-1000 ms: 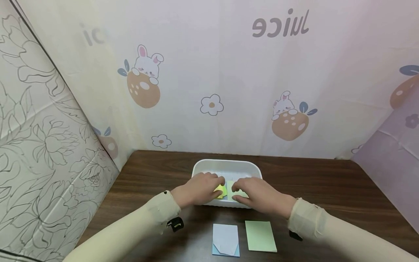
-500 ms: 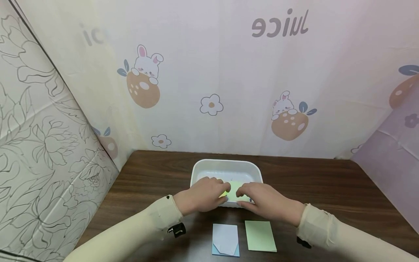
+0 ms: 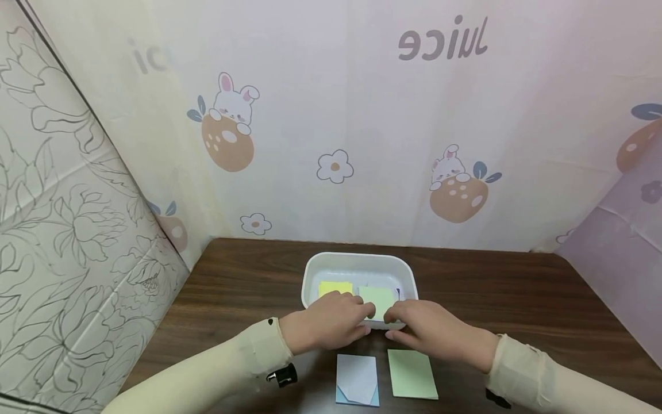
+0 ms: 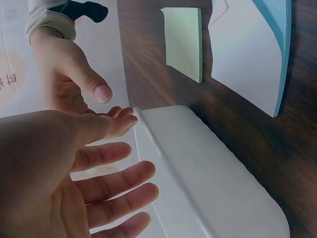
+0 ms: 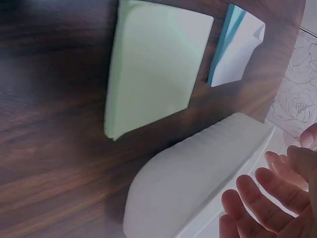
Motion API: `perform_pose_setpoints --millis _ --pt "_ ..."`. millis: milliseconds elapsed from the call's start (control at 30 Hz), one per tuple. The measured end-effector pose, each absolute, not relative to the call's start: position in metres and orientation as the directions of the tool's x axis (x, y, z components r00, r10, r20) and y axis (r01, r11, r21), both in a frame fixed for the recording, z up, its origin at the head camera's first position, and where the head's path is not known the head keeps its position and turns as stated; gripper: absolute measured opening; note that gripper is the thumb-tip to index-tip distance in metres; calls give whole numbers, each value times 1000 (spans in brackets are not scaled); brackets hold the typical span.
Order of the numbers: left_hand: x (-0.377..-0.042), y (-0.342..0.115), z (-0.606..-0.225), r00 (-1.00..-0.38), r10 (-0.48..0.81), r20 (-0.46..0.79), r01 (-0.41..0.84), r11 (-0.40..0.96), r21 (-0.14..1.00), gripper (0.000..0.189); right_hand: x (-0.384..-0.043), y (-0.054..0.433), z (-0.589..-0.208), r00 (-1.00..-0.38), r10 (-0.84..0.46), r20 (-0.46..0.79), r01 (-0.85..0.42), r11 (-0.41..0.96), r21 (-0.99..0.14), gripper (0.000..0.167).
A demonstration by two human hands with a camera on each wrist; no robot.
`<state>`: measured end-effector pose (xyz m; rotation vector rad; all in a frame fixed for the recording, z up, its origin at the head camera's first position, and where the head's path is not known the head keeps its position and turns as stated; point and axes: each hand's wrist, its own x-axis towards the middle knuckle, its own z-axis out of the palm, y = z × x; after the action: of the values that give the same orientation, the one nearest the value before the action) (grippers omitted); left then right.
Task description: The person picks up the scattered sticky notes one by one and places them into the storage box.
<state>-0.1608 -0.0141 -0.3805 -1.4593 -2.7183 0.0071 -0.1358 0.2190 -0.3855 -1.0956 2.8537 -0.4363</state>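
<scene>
A white plastic bin (image 3: 359, 261) stands on the brown table. Inside it lie a yellow sticky-note pad (image 3: 333, 287) on the left and a pale green one (image 3: 376, 299) to its right. My left hand (image 3: 335, 322) hovers over the bin's front rim, fingers loosely bent, holding nothing. Facing it a short gap away, my right hand (image 3: 439, 328) is likewise bare, with bent fingers. Both wrist views show spread fingers (image 4: 119, 191) near the white rim. Closer to me lie a blue pad with a white sheet on top (image 3: 357, 376) and another light green pad (image 3: 412, 374).
Dark wood-grain tabletop (image 3: 496, 282) extends to both sides of the bin. A printed curtain (image 3: 289, 115) hangs behind the table, and a flower-patterned sheet (image 3: 88, 230) stands on the left. A small purple mark (image 3: 397, 292) shows at the bin's right inside.
Both hands have drawn back from over the bin toward me and slightly rightward. The yellow and green pads inside now show more fully. The two pads in front have stayed put.
</scene>
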Motion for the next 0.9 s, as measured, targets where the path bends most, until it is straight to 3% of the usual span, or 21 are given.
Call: perform_pose_setpoints --millis 600,900 --pt "-144 -8 -388 -486 874 31 873 486 -37 13 -120 237 -408 -701 -710 68 -698 664 -269 7" --pt "-138 -4 -393 -451 893 21 892 451 -32 14 -115 244 -425 -700 -712 57 -704 675 -220 22"
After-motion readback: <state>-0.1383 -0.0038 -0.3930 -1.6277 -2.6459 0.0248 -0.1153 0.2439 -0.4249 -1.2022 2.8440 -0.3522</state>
